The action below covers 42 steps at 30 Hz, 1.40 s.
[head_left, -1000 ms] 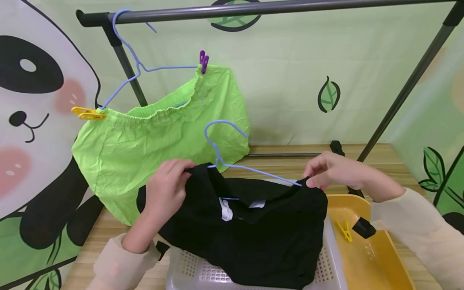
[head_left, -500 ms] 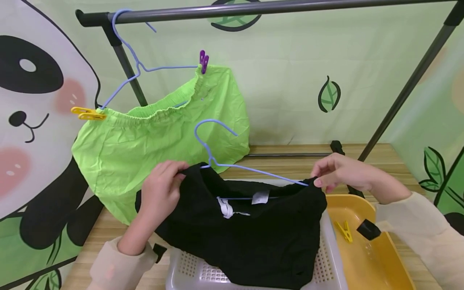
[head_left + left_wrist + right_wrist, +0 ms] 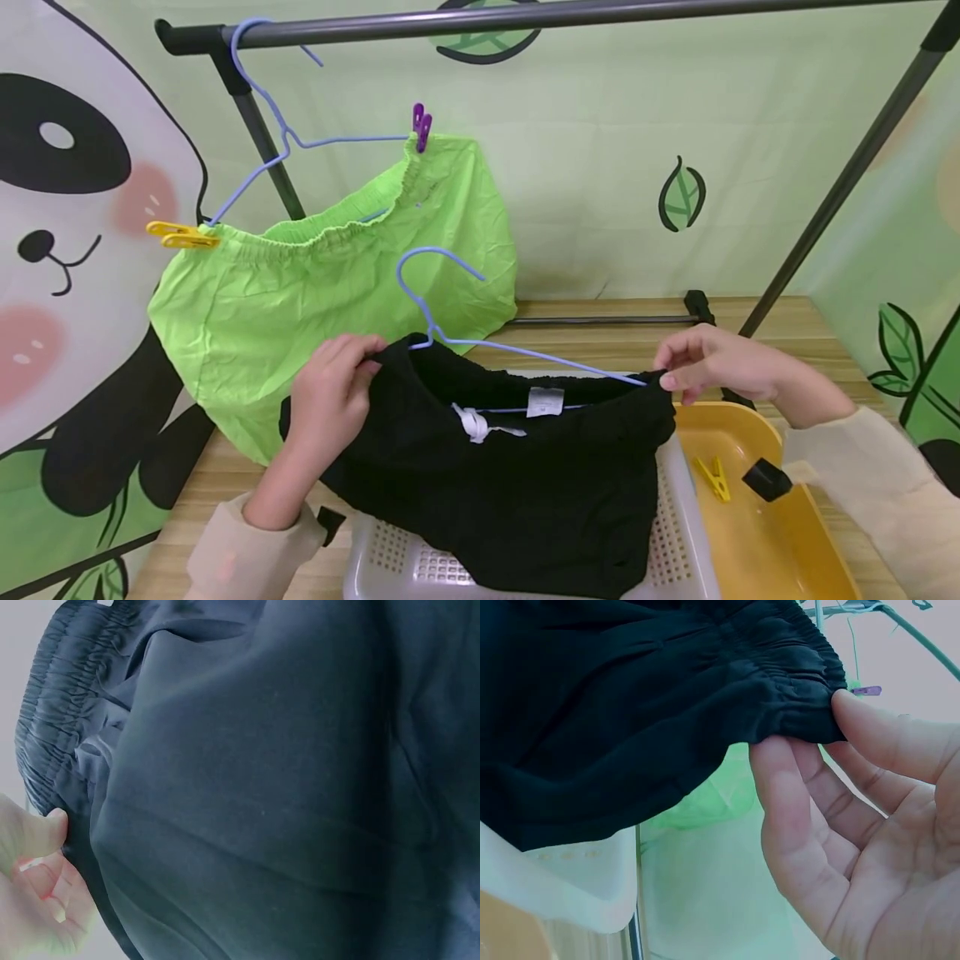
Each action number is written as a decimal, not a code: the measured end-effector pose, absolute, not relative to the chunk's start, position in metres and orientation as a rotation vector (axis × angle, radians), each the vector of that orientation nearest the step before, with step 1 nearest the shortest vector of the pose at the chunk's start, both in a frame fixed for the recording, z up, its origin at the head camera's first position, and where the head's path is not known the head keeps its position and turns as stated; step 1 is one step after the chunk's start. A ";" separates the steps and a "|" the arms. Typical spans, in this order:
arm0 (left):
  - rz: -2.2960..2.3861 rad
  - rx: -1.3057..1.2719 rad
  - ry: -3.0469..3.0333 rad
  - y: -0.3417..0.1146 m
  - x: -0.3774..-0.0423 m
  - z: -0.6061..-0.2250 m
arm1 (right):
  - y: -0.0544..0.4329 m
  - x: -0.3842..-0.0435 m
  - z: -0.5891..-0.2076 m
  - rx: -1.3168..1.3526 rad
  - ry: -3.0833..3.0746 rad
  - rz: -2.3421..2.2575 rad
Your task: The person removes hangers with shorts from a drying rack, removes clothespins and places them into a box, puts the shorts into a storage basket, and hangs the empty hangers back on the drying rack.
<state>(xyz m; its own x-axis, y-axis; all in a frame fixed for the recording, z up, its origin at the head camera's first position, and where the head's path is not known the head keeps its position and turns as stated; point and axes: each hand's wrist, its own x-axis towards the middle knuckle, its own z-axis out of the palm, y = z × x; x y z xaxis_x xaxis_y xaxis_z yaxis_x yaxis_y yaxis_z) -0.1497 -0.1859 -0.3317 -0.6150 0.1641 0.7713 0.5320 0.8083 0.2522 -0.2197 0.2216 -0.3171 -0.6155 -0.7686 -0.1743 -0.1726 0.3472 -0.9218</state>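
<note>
Left fingers, right fingers pinch black shorts | blue hanger half-hidden inside | basket cut off below

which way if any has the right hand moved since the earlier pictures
Yes, the right hand has shifted slightly rightward in the head view, judged against the rack's right post.

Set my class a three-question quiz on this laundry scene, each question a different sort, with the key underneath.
1. Fill the gap: The right grip pinches the black garment at its ____.
2. Multiple choice: What colour is the peg lying in the tray? A) purple B) yellow C) blue
3. True or false: The black garment's hanger is hooked over the rack's bar.

Key:
1. Waistband.
2. B.
3. False; its hook stands free of the bar.
</note>
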 end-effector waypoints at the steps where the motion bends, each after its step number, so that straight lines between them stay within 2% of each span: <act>1: -0.600 -0.510 -2.203 -0.186 -0.150 -0.332 | 0.223 -0.220 -0.319 -0.826 2.009 -1.268; 16: -0.611 -0.491 -2.201 -0.186 -0.151 -0.336 | 0.226 -0.224 -0.337 -0.841 1.993 -1.289; 33: -0.668 -0.512 -2.199 -0.183 -0.154 -0.340 | 0.209 -0.223 -0.366 -0.844 1.867 -1.279; 42: -0.669 -0.536 -2.251 -0.179 -0.154 -0.349 | 0.202 -0.219 -0.377 -0.658 1.902 -1.135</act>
<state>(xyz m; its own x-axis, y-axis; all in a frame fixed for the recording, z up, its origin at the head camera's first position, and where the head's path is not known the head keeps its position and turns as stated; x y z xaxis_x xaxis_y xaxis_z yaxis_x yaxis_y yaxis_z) -0.1537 -0.1792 -0.3490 -0.6568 0.1769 0.7330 0.5487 0.7790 0.3036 -0.2194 0.2019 -0.3770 -0.5383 -0.7555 -0.3735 -0.0300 0.4601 -0.8874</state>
